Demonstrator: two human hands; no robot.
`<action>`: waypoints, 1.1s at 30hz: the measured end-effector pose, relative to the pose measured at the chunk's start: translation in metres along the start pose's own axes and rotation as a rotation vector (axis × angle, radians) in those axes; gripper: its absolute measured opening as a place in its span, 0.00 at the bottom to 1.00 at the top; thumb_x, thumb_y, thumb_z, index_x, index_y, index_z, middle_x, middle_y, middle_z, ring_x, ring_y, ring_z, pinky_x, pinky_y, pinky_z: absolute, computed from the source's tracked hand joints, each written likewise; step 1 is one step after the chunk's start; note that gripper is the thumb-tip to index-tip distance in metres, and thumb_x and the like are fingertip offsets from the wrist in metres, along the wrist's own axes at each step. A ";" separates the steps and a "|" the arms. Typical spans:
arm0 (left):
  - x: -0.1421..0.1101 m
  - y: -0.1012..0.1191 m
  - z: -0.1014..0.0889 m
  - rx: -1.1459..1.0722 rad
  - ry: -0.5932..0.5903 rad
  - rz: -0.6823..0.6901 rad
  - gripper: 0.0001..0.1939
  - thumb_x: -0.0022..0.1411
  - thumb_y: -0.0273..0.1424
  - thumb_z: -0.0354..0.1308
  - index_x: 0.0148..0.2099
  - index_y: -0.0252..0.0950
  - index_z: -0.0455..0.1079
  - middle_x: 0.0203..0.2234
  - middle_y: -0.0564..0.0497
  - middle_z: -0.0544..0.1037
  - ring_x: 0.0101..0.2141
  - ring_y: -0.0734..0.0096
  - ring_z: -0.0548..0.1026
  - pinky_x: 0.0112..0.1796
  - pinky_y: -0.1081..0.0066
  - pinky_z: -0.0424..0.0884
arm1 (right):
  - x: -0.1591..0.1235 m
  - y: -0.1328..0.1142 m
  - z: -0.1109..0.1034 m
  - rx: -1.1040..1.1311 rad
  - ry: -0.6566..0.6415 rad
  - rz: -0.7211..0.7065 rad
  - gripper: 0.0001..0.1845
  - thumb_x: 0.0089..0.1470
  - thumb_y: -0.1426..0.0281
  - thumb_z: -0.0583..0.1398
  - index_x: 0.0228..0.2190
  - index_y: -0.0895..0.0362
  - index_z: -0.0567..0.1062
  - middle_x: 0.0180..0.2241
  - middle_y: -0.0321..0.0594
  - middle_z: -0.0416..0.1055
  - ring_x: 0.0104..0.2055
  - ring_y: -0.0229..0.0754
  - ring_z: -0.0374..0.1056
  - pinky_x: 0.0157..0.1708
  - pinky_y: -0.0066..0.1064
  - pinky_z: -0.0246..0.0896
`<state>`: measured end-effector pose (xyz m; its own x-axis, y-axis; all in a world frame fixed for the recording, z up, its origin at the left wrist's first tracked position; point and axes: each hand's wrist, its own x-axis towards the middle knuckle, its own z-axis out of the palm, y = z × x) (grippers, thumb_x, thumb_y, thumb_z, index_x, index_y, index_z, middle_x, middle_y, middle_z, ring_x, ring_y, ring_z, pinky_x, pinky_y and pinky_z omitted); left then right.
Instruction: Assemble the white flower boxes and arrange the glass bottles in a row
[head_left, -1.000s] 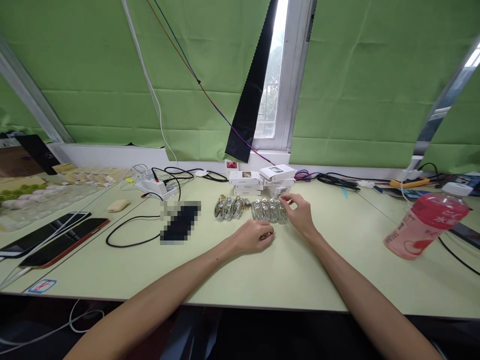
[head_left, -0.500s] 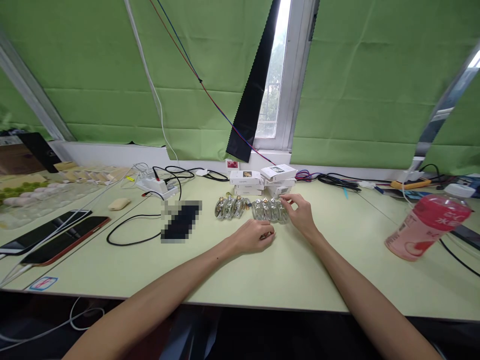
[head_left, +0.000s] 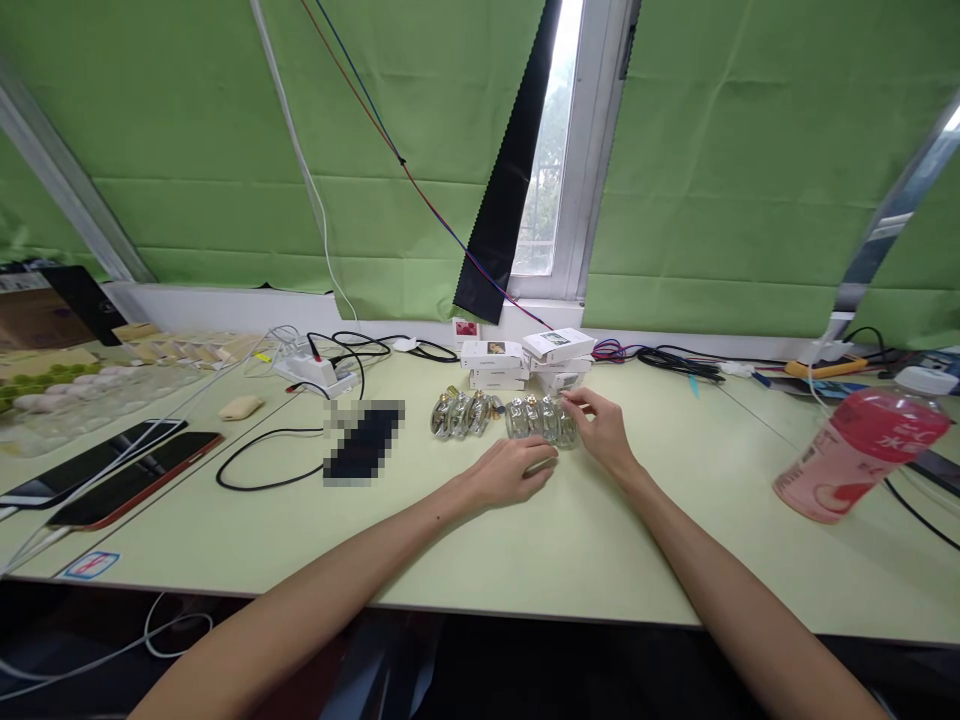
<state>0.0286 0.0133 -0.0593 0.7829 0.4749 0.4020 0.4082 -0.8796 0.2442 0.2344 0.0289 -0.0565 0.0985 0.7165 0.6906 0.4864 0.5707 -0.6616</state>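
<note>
A row of small clear glass bottles [head_left: 543,422] with shiny necks stands on the pale green table. My right hand [head_left: 598,422] is at the row's right end, its thumb and fingertips pinched on the top of the last bottle. Just in front of the row lies my left hand [head_left: 517,470], palm down, fingers loosely stretched with a gap above the thumb; nothing shows in it. To the left is a second group of similar glass bottles [head_left: 459,414], some with gold-coloured tops. Fingers partly hide the bottle at the right end.
White boxes [head_left: 556,345] are stacked behind the bottles. A pink drink bottle [head_left: 859,455] leans at the right. Black cables [head_left: 679,362] run along the back. Phones [head_left: 139,480] lie at the left, near a power strip [head_left: 321,375] and an egg tray [head_left: 67,400].
My left hand has shifted slightly right and its curled fingers have straightened. My right hand stays at the end bottle.
</note>
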 end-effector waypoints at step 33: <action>0.002 0.001 -0.010 -0.217 0.191 -0.339 0.18 0.63 0.42 0.58 0.50 0.36 0.63 0.20 0.60 0.67 0.18 0.75 0.63 0.25 0.72 0.56 | -0.013 -0.022 0.025 0.127 -0.030 0.022 0.15 0.56 0.55 0.63 0.32 0.55 0.78 0.34 0.43 0.78 0.35 0.46 0.74 0.31 0.36 0.75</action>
<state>0.0259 0.0135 -0.0490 0.5129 0.7497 0.4182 0.5027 -0.6572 0.5615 0.2007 0.0170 -0.0589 0.0806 0.7401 0.6677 0.3706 0.5996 -0.7093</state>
